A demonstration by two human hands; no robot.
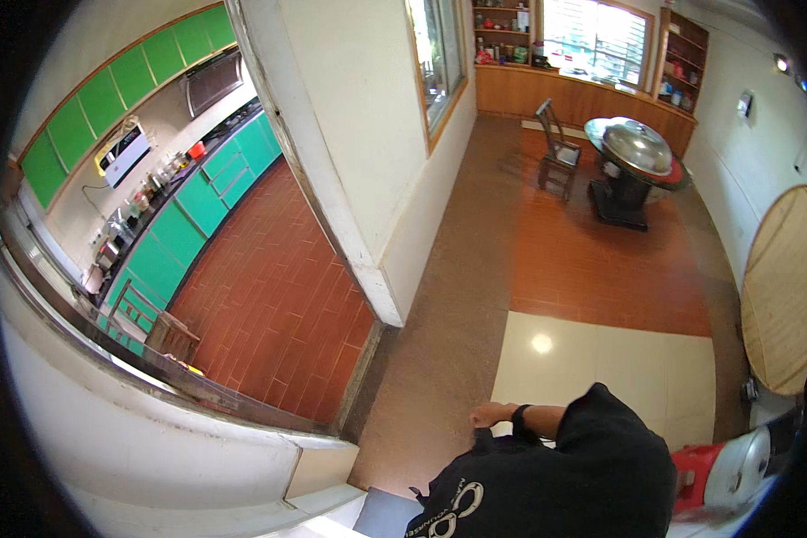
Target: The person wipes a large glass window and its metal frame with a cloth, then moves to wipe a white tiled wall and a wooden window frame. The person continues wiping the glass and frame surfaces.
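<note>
My right hand (489, 415) is in front of my black shirt (551, 477), its fingers curled. A dark band (521, 421) circles the wrist. Just under the hand is a narrow black piece (483, 440); whether the fingers grip it or it is part of the clothing, I cannot tell. The left hand is out of view. Beyond the right hand lie brown floor (437, 356) and pale, glossy tiles (605, 363).
Beside me, a wall end (376, 296) and sill (360, 376) border a kitchen with green cabinets (195, 202). Ahead stand a wooden chair (558, 151) and a round table with a metal dome cover (639, 146). A round board (780, 289) leans right; a red-and-silver appliance (733, 474) is nearby.
</note>
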